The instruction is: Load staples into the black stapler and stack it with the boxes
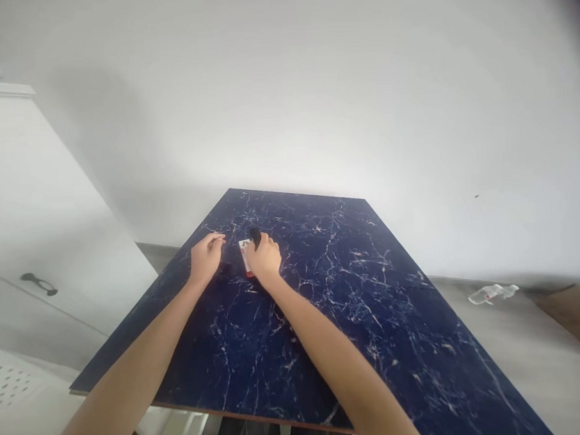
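A dark blue marbled table top [351,292] stretches out in front of me. My right hand [264,257] rests on it with fingers curled around a small black object [255,235]. Under and beside that hand lies a small red and white packet [245,258]. My left hand [206,256] is a little to the left, fingers loosely bent, fingertips near the table surface, with nothing visible in it. Both forearms reach in from the bottom of the view.
A white cabinet [36,241] with a dark handle [39,283] stands at the left. A plain white wall rises behind the table. A crumpled clear plastic bottle [492,292] lies on the grey floor at the right.
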Demonstrator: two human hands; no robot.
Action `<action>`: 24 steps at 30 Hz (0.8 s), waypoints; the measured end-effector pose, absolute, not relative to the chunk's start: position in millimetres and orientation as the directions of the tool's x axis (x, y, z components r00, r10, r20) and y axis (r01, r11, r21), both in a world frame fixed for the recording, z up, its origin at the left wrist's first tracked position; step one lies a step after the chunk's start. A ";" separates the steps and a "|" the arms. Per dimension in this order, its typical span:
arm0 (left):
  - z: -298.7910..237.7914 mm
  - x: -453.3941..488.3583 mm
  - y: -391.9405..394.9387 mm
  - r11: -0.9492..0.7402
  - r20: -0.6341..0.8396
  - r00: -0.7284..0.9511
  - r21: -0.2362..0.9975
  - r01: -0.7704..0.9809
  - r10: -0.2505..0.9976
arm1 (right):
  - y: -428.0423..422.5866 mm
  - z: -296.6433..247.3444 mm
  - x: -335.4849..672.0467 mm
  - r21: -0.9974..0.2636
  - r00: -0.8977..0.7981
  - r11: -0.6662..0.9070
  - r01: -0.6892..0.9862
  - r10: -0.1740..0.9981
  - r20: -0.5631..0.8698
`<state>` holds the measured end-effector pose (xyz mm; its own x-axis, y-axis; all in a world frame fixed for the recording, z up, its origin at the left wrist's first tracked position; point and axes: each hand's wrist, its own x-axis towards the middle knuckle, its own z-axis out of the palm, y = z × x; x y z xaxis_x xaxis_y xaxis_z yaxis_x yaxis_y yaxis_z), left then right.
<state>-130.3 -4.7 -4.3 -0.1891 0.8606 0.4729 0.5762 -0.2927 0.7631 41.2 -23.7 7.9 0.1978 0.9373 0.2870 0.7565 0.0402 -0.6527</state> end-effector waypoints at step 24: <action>-9.1 -136.4 2.2 -0.473 0.440 0.260 0.489 0.733 0.859 | -89.6 -16.1 51.6 -0.862 0.024 0.398 0.314 0.904 0.426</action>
<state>-136.4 2.2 -9.1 0.2604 0.8592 0.4404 0.7327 -0.4729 0.4894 51.6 -89.6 -16.1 0.0245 0.9044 0.4261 0.3138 0.3977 -0.8622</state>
